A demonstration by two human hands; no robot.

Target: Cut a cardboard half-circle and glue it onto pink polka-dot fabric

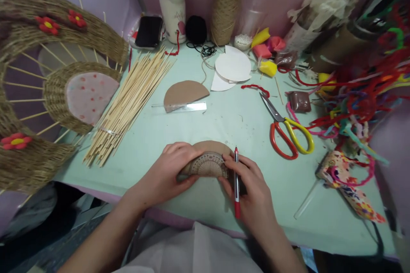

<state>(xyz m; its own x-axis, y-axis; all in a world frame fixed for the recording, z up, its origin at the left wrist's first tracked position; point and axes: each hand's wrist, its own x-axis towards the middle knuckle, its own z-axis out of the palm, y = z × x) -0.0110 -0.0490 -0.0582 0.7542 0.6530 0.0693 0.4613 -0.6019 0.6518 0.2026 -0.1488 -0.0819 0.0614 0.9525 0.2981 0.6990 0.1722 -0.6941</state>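
Observation:
A clear protractor (209,164) lies over a brown cardboard half-circle (211,146) near the table's front edge. My left hand (174,166) is closed on the left end of the two, its thumb at the lower edge. At the right end, my right hand (251,183) presses the protractor and cardboard with its thumb and fingertips. A red marker pen (236,183) is also held in my right hand, tip pointing away from me. Beyond my hands lies a second cardboard half-circle (185,91) with a clear ruler (187,107) along its straight edge.
Thin wooden sticks (128,106) lie bundled to the left, beside a woven piece with red flowers (48,24). Scissors (285,128) lie open at right, near tangled coloured pipe cleaners (355,106). White paper circles (233,66), a tumbler (173,13) and a twine cone (228,4) are at the back.

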